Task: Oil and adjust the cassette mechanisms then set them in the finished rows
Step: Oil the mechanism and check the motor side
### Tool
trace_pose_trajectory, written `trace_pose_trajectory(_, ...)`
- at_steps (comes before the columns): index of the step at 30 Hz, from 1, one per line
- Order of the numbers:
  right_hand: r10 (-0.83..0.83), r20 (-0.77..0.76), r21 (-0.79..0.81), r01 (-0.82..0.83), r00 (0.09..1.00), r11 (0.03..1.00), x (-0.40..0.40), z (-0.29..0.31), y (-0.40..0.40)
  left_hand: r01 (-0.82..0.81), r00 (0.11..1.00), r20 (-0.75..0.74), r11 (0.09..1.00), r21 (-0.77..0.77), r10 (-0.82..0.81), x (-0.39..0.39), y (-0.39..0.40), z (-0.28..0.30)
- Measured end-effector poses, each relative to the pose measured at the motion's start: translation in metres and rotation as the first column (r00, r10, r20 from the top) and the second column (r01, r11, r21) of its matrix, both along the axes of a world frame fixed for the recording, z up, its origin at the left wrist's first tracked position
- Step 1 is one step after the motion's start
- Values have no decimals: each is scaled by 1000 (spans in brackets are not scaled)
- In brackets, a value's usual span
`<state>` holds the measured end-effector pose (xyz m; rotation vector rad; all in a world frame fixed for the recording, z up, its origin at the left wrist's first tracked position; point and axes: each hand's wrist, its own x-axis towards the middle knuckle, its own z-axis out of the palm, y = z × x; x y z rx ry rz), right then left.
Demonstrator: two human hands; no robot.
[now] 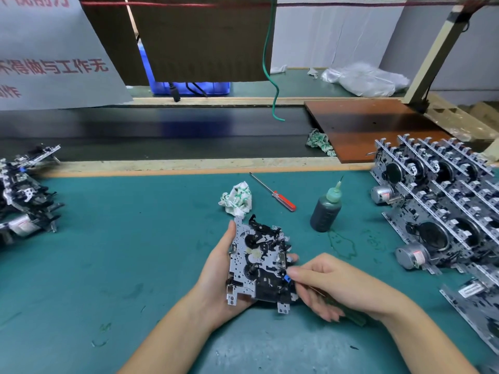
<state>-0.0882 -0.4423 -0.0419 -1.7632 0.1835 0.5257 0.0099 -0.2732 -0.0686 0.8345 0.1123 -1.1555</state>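
Note:
A grey and black cassette mechanism (258, 261) is held up above the green mat. My left hand (217, 273) grips it from beneath, thumb on its left edge and fingertips showing past its right edge. My right hand (330, 286) grips a thin green-handled tool (348, 311), its tip at the small blue part on the mechanism's right side. A dark oil bottle (325, 210) with a green nozzle stands upright to the right of the mechanism. Rows of finished mechanisms (442, 203) stand at the right.
A red-handled screwdriver (274, 193) and a crumpled rag (237, 199) lie behind the mechanism. A heap of other mechanisms (25, 193) sits at the left edge. A black conveyor belt (162, 136) runs behind the green mat (108, 252), with a brown board (375, 128) on it.

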Motion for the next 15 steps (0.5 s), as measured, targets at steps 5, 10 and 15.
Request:
trace_pose_trajectory(5,15,0,-51,-15,1000,999,3,2,2,-3,1000,12,1000,13,3,1,1,1)
trace_pose_trajectory(10,67,-65,-69,-72,996,995,6,5,2,-24,1000,0,999,23,24,1,1,1)
trace_pose_trajectory(15,99,-81,-65,-104,992,992,12,8,1,-48,999,2,998,38,48,1,0,1)
